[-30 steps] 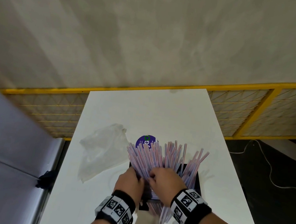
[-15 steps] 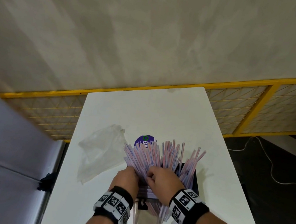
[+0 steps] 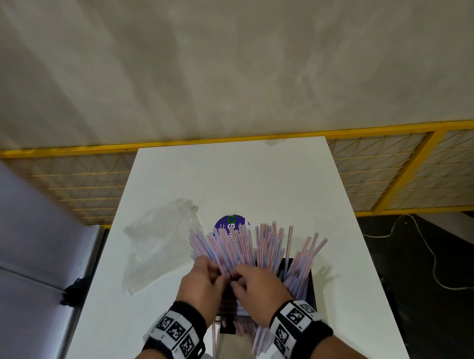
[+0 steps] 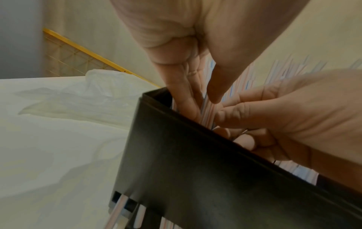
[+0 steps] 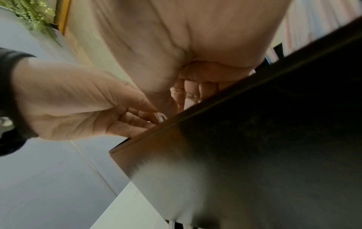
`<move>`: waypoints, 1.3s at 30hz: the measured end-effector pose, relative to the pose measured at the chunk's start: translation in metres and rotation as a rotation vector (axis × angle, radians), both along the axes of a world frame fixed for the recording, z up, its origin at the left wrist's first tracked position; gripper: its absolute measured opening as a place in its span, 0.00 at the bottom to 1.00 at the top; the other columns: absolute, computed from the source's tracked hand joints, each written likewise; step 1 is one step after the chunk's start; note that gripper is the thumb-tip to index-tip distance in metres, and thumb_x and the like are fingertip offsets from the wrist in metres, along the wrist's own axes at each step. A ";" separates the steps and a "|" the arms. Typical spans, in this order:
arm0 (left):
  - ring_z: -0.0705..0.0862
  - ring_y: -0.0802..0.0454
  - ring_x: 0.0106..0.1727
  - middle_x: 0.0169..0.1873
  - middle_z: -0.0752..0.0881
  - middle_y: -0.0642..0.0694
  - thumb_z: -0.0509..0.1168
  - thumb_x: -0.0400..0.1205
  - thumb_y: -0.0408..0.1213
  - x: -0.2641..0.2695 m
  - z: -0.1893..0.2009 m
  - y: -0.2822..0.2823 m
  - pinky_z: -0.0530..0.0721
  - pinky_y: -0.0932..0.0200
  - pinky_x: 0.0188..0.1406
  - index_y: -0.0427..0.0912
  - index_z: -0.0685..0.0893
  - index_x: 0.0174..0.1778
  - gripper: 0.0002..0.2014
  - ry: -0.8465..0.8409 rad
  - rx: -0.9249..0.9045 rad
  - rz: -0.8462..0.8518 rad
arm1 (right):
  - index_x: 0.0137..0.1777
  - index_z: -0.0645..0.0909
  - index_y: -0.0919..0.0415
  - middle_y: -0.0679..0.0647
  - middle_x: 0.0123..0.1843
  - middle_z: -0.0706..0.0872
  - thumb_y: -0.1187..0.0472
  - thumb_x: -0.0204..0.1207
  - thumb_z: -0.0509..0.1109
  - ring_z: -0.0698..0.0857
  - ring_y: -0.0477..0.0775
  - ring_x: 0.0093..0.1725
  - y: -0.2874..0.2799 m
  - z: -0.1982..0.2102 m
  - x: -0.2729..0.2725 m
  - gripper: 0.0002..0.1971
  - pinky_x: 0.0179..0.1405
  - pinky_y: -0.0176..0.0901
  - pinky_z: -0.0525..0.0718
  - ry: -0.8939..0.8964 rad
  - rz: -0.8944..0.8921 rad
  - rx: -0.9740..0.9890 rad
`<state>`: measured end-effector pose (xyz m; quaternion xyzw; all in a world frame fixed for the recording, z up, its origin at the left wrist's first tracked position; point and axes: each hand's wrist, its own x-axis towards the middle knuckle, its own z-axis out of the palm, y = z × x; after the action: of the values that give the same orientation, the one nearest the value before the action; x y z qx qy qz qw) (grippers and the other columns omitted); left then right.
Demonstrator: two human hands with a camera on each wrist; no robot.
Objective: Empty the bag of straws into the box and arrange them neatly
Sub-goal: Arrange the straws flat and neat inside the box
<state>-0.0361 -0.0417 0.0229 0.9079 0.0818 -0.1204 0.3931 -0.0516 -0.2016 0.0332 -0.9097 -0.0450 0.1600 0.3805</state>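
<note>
On the white tabletop (image 3: 259,182) right below me stands the black box (image 3: 310,285), and the straws (image 3: 251,244), striped pink, blue and white, sit in it as a loose fan, their far ends splaying up and away from me while a few near ends poke out past the edge closest to me. Both my hands are in among them at the near side of the box: my left hand (image 3: 204,283) has its thumb and fingers (image 4: 186,99) closed around a few straws just inside the box's left wall, and my right hand (image 3: 260,294) is beside it, almost touching it, its fingers curled into the bundle and pinching straws there. From the right wrist view I can see a single pale straw caught between my left thumb and fingers at the rim of the box. Behind the fan, partly hidden by it, lies a round purple label (image 3: 231,223) with white lettering too small to read. To the left of the box the clear plastic bag (image 3: 155,241) lies crumpled and flat on the tabletop, apart from my hands. Beyond the far end of the tabletop runs a yellow-framed mesh panel (image 3: 382,168) along the base of a pale wall, and a white cable (image 3: 430,259) trails over the dark floor to my right.
</note>
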 end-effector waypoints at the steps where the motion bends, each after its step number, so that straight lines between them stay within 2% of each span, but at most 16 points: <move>1: 0.87 0.61 0.40 0.37 0.88 0.54 0.72 0.82 0.39 0.000 -0.001 0.000 0.79 0.70 0.37 0.54 0.77 0.46 0.09 -0.005 -0.001 0.000 | 0.64 0.84 0.55 0.54 0.52 0.92 0.56 0.87 0.67 0.89 0.56 0.51 0.000 0.000 -0.001 0.10 0.54 0.53 0.88 0.003 -0.008 0.013; 5: 0.85 0.66 0.40 0.37 0.88 0.58 0.72 0.82 0.43 -0.002 -0.004 0.000 0.77 0.74 0.36 0.57 0.78 0.44 0.08 -0.021 0.002 0.008 | 0.69 0.81 0.57 0.54 0.56 0.91 0.56 0.88 0.66 0.88 0.57 0.55 0.005 0.001 -0.003 0.13 0.57 0.51 0.87 0.020 -0.021 0.014; 9: 0.84 0.59 0.38 0.34 0.87 0.53 0.68 0.83 0.43 -0.004 -0.008 0.000 0.79 0.65 0.35 0.50 0.80 0.39 0.08 -0.023 0.085 -0.063 | 0.66 0.80 0.61 0.57 0.54 0.89 0.58 0.88 0.64 0.86 0.59 0.55 0.011 -0.002 -0.005 0.11 0.56 0.55 0.86 0.017 -0.025 -0.022; 12: 0.81 0.57 0.33 0.30 0.84 0.51 0.68 0.83 0.45 -0.004 -0.009 -0.001 0.72 0.70 0.27 0.47 0.79 0.35 0.12 -0.034 0.094 -0.074 | 0.69 0.80 0.60 0.56 0.56 0.89 0.58 0.89 0.64 0.86 0.58 0.57 0.011 -0.005 -0.006 0.13 0.58 0.54 0.85 0.006 -0.047 -0.017; 15: 0.80 0.57 0.32 0.30 0.84 0.51 0.71 0.81 0.47 -0.007 -0.011 -0.003 0.71 0.70 0.25 0.49 0.78 0.36 0.11 -0.033 0.053 -0.053 | 0.72 0.79 0.54 0.54 0.58 0.88 0.59 0.88 0.64 0.86 0.55 0.58 0.009 -0.009 -0.009 0.14 0.57 0.51 0.85 -0.015 -0.068 0.022; 20: 0.78 0.63 0.26 0.28 0.81 0.52 0.74 0.77 0.48 -0.007 -0.014 -0.002 0.74 0.71 0.24 0.49 0.73 0.37 0.15 -0.025 -0.021 -0.027 | 0.68 0.80 0.52 0.50 0.59 0.86 0.62 0.87 0.63 0.84 0.50 0.56 0.007 -0.016 -0.015 0.13 0.58 0.47 0.84 -0.067 -0.074 0.092; 26: 0.81 0.63 0.29 0.29 0.85 0.51 0.75 0.79 0.46 -0.005 -0.014 -0.001 0.76 0.71 0.25 0.50 0.78 0.38 0.12 -0.037 -0.099 -0.036 | 0.64 0.82 0.55 0.50 0.57 0.84 0.64 0.86 0.63 0.83 0.48 0.53 0.005 -0.019 -0.016 0.11 0.54 0.41 0.82 -0.112 -0.063 0.168; 29: 0.85 0.57 0.34 0.32 0.88 0.50 0.75 0.79 0.45 -0.005 -0.012 0.001 0.83 0.64 0.32 0.50 0.83 0.40 0.08 -0.045 -0.102 -0.054 | 0.65 0.82 0.54 0.49 0.55 0.83 0.62 0.87 0.64 0.82 0.47 0.49 0.004 -0.021 -0.017 0.10 0.51 0.39 0.82 -0.123 -0.067 0.169; 32: 0.87 0.61 0.34 0.32 0.90 0.56 0.76 0.79 0.44 -0.001 -0.006 0.003 0.84 0.67 0.34 0.53 0.85 0.40 0.06 -0.065 -0.145 -0.047 | 0.72 0.77 0.49 0.46 0.55 0.82 0.57 0.86 0.65 0.82 0.45 0.50 0.004 -0.021 -0.019 0.15 0.54 0.41 0.84 -0.139 -0.047 0.143; 34: 0.87 0.61 0.34 0.32 0.90 0.57 0.76 0.79 0.44 0.004 -0.002 0.007 0.83 0.69 0.34 0.53 0.86 0.40 0.06 -0.107 -0.140 -0.039 | 0.80 0.71 0.47 0.43 0.56 0.81 0.51 0.86 0.65 0.81 0.42 0.51 0.000 -0.022 -0.023 0.22 0.54 0.38 0.82 -0.168 -0.038 0.135; 35: 0.87 0.60 0.34 0.32 0.90 0.56 0.76 0.79 0.44 0.007 0.000 0.010 0.85 0.66 0.36 0.52 0.86 0.40 0.06 -0.129 -0.131 -0.032 | 0.82 0.68 0.46 0.41 0.58 0.80 0.48 0.87 0.64 0.81 0.40 0.53 -0.003 -0.022 -0.025 0.24 0.54 0.35 0.81 -0.195 -0.027 0.124; 37: 0.88 0.57 0.35 0.32 0.90 0.56 0.77 0.78 0.45 0.012 0.006 0.016 0.89 0.56 0.40 0.53 0.86 0.40 0.06 -0.155 -0.145 -0.022 | 0.80 0.70 0.45 0.40 0.62 0.78 0.42 0.87 0.62 0.79 0.38 0.57 -0.012 -0.022 -0.030 0.24 0.57 0.33 0.79 -0.285 0.056 0.073; 39: 0.89 0.54 0.36 0.33 0.90 0.56 0.78 0.78 0.45 0.014 0.013 0.020 0.91 0.50 0.42 0.56 0.86 0.42 0.06 -0.163 -0.194 -0.022 | 0.72 0.78 0.48 0.43 0.60 0.79 0.39 0.87 0.60 0.79 0.41 0.58 -0.018 -0.026 -0.035 0.20 0.58 0.35 0.79 -0.361 0.190 0.009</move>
<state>-0.0219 -0.0220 0.0356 0.8732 0.0274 -0.0578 0.4831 -0.0864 -0.2198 0.0075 -0.9137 -0.1988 0.0292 0.3533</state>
